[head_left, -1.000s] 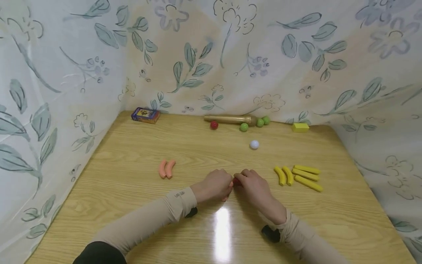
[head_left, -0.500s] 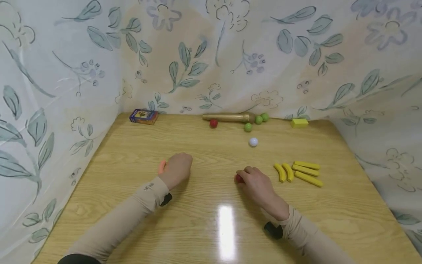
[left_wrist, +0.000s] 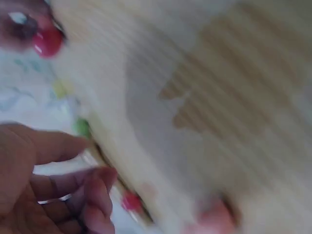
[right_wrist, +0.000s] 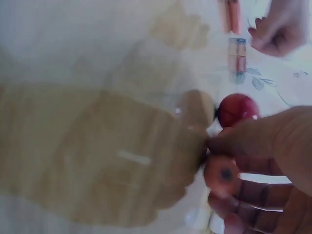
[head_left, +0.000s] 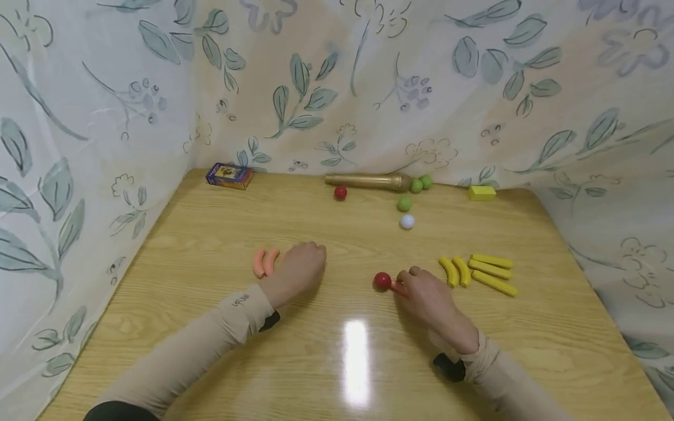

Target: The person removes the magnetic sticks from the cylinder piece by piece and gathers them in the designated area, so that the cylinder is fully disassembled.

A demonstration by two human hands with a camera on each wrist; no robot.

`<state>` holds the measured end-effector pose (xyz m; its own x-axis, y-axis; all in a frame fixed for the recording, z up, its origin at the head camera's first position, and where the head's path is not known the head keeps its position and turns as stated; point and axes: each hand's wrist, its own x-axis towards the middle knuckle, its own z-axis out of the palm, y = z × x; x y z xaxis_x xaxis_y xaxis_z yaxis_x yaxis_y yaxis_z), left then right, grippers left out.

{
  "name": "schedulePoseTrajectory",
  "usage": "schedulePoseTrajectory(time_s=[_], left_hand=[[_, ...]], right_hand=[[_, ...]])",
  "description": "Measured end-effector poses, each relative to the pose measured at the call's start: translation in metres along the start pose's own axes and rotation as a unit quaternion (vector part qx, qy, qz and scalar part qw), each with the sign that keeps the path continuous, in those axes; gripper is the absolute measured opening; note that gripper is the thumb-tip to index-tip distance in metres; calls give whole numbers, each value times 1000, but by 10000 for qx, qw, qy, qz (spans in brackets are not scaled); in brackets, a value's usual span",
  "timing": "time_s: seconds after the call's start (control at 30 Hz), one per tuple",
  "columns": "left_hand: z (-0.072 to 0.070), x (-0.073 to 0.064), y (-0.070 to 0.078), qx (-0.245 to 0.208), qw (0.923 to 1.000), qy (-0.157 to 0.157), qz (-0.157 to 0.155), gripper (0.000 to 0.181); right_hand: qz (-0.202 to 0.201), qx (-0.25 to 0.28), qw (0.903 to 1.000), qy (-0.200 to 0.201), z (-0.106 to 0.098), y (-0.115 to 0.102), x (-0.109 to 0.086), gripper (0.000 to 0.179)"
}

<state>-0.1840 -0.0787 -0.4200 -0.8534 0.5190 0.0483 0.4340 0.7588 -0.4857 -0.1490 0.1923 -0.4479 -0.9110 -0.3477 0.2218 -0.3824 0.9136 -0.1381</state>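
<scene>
My right hand (head_left: 429,301) pinches a pink stick (head_left: 399,288) between thumb and fingers at the middle of the table. In the right wrist view the stick's round end (right_wrist: 220,174) shows a dark spot. A glossy red ball (head_left: 382,281) sits at the stick's far end, right by the fingertips. My left hand (head_left: 297,269) is over the table beside two curved pink sticks (head_left: 271,261); in the left wrist view its thumb and fingers are loosely bent, with nothing between them.
Yellow curved pieces (head_left: 462,272) and straight yellow sticks (head_left: 494,283) lie at right. Toward the back are a white ball (head_left: 407,221), green balls (head_left: 404,203), another red ball (head_left: 340,193), a gold tapered rod (head_left: 363,181), a yellow block (head_left: 481,193) and a small printed box (head_left: 229,175).
My hands were together at the centre; the left has moved away to the left-hand pink sticks. My right hand has shifted slightly right, uncovering the red ball. One green ball has rolled right.
</scene>
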Motion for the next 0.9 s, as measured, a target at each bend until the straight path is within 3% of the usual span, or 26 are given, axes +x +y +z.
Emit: schedulePoseTrajectory(time_s=[0.03,0.07,0.13,0.2,0.37,0.53,0.7,0.9], left_hand=[[-3,5,6,-1440,9888,353,183,23],[-5,10,12,-2212,9710,791,438,21],[-13,16,26,-2946,9532,424,523,25],[-21,20,38,-3229,9443,139,616,32],[-28,26,59,-3146,9447,-100,924,34],[-28,27,61,-3120,9442,-32,1059,21],[-26,35,50,-2877,9535,302,845,14],[-10,71,38,-2380,9693,476,396,13]], right_hand=[[-131,51,9999,77,1,-1,1,17],[-322,73,9993,182,3,-2,2,14],[-667,70,9970,390,7,-4,5,11],[-986,-14,9930,650,10,-6,8,12],[-1185,-131,9892,852,13,-9,10,18],[-1067,-183,9904,863,10,-5,6,11],[-814,-171,9916,990,6,3,4,15],[-959,-161,9900,1023,7,5,-1,17]])
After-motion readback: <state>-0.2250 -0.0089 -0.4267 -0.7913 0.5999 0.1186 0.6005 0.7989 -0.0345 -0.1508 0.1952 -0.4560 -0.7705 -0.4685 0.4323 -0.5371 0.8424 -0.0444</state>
